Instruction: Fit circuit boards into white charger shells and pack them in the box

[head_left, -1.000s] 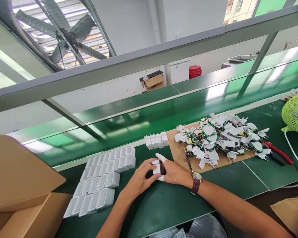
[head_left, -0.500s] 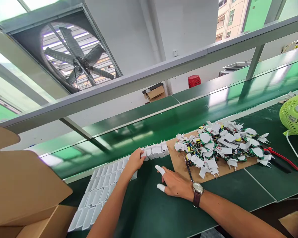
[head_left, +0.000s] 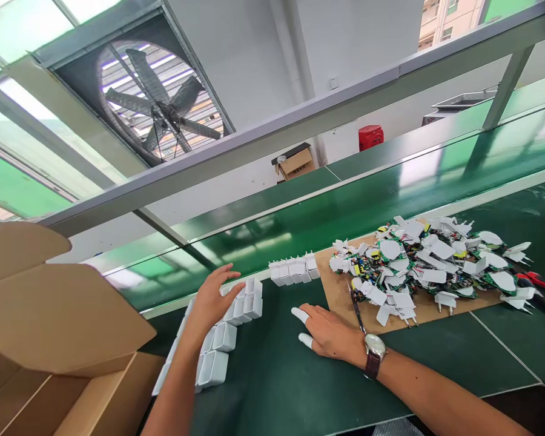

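My left hand (head_left: 212,295) hovers open, fingers spread, over the far end of a laid-out block of white charger housings (head_left: 218,339) on the green bench. My right hand (head_left: 329,332) rests flat on the bench with white finger cots on two fingertips, a watch on its wrist, holding nothing. A short row of white housings (head_left: 294,269) stands between the two hands, near the conveyor's edge. Tweezers (head_left: 356,300) lie on a brown cardboard sheet (head_left: 336,284) just right of my right hand.
A heap of white plug parts and green circuit boards (head_left: 429,260) covers the cardboard sheet. Red-handled pliers (head_left: 538,283) lie at the far right. An open cardboard box (head_left: 49,327) stands at the left. A green conveyor belt (head_left: 345,209) runs behind the bench.
My left hand left the short row of housings and moved left over the laid-out block, opening its fingers. A second ago both hands held a housing together. The view has shifted left.
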`<state>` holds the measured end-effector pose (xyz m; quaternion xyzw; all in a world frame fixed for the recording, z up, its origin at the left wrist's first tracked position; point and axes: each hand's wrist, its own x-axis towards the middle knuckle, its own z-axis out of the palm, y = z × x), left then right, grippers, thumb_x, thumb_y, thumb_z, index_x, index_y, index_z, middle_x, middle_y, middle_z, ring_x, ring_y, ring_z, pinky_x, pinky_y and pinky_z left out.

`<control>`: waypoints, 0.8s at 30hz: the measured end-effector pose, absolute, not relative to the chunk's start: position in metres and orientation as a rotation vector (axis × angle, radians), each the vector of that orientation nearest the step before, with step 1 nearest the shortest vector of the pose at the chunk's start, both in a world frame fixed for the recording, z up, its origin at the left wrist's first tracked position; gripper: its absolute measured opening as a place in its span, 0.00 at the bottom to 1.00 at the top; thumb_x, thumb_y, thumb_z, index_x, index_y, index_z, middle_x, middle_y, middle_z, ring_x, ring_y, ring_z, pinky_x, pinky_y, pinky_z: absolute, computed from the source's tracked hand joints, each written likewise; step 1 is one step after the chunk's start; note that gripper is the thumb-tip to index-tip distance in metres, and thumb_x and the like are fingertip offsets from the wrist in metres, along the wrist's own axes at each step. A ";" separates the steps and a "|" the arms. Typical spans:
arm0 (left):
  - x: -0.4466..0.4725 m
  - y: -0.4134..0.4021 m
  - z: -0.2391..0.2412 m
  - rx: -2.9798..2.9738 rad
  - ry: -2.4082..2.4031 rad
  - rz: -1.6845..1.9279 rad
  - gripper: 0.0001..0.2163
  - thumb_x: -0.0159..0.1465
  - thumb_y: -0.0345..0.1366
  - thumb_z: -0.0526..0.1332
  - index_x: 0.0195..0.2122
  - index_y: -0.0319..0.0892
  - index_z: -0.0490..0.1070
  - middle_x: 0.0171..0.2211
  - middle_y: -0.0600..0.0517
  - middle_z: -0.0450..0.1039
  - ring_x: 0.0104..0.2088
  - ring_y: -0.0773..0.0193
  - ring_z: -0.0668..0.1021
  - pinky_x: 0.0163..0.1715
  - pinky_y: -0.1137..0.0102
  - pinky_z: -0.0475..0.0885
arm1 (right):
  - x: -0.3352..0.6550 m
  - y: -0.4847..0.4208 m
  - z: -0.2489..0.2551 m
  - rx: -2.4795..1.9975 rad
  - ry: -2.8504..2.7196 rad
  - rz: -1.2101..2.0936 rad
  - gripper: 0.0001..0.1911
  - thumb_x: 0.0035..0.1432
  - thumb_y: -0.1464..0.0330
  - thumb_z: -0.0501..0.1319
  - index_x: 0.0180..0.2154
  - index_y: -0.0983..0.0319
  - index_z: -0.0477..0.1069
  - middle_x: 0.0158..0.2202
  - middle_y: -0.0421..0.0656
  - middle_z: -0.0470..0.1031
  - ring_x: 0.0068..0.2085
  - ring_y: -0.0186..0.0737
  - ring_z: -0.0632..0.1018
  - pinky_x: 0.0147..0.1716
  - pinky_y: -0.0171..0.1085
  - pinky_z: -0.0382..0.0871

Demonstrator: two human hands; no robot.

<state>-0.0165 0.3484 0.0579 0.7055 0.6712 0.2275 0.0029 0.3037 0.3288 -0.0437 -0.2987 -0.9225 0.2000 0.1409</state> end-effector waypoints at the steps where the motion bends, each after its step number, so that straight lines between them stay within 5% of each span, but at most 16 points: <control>1: -0.020 0.340 0.051 2.287 2.092 0.620 0.20 0.63 0.56 0.64 0.47 0.47 0.80 0.63 0.43 0.73 0.61 0.41 0.75 0.59 0.46 0.74 | 0.304 0.329 -0.045 -0.841 -2.665 0.563 0.29 0.68 0.69 0.59 0.67 0.70 0.61 0.57 0.57 0.73 0.49 0.55 0.78 0.51 0.51 0.75; 5: -0.016 0.312 0.004 2.525 2.028 0.408 0.12 0.65 0.46 0.63 0.36 0.45 0.81 0.62 0.41 0.73 0.66 0.36 0.70 0.62 0.39 0.69 | 0.303 0.331 -0.050 -0.804 -2.653 0.512 0.26 0.67 0.69 0.61 0.63 0.69 0.65 0.55 0.56 0.74 0.49 0.54 0.79 0.50 0.50 0.75; 9: 0.016 0.307 -0.031 2.647 1.773 0.583 0.13 0.69 0.42 0.58 0.29 0.45 0.77 0.60 0.43 0.75 0.65 0.42 0.72 0.62 0.43 0.71 | 0.300 0.332 -0.054 -0.788 -2.620 0.492 0.22 0.66 0.69 0.64 0.59 0.67 0.69 0.53 0.54 0.75 0.48 0.51 0.79 0.49 0.47 0.76; 19: 0.061 0.327 -0.046 2.581 1.501 0.826 0.22 0.65 0.61 0.61 0.40 0.47 0.82 0.48 0.45 0.82 0.46 0.47 0.83 0.45 0.55 0.82 | 0.375 0.337 0.008 -1.017 -2.396 0.134 0.21 0.70 0.68 0.57 0.63 0.61 0.65 0.62 0.53 0.71 0.60 0.52 0.73 0.60 0.51 0.69; 24: 0.063 0.318 -0.065 2.434 1.399 1.085 0.20 0.66 0.58 0.62 0.47 0.50 0.81 0.51 0.46 0.78 0.41 0.55 0.85 0.35 0.68 0.83 | 0.462 0.349 0.042 -1.403 -2.264 -0.206 0.37 0.52 0.83 0.55 0.65 0.67 0.65 0.64 0.57 0.68 0.67 0.58 0.65 0.67 0.59 0.61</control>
